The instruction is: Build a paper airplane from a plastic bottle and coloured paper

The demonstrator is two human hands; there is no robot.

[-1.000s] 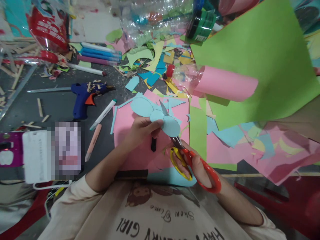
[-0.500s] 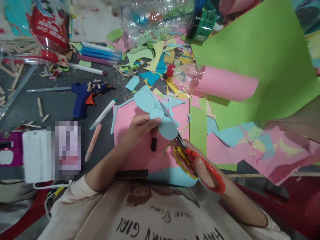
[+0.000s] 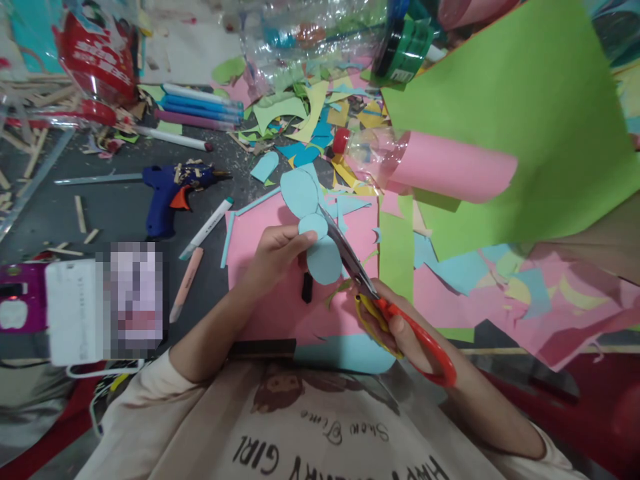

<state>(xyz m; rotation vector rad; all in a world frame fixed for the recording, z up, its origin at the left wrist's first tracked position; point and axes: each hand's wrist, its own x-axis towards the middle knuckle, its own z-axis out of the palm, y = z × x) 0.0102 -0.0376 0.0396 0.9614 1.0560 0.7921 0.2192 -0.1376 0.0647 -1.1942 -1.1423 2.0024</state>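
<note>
My left hand (image 3: 284,252) pinches a light blue paper cutout (image 3: 325,260) made up of rounded lobes, with the thumb on its small middle circle. In my right hand (image 3: 400,327) is a pair of scissors (image 3: 357,270) with red and yellow handles. The blades point up and left, their tips beside the cutout's right edge at the narrow part between lobes. Below the hands lies a pink sheet (image 3: 270,313) with a small dark object (image 3: 307,288) on it.
A blue glue gun (image 3: 167,197) and markers (image 3: 207,227) lie to the left. Ahead are paper scraps (image 3: 305,133), clear plastic bottles (image 3: 320,33) and a bottle wrapped in pink paper (image 3: 455,167). A large green sheet (image 3: 520,100) covers the right side.
The paper cutout has turned in my left hand, its upper lobe moving right and its lower lobe left. The scissors have shifted slightly right and down, and their blades look closer together.
</note>
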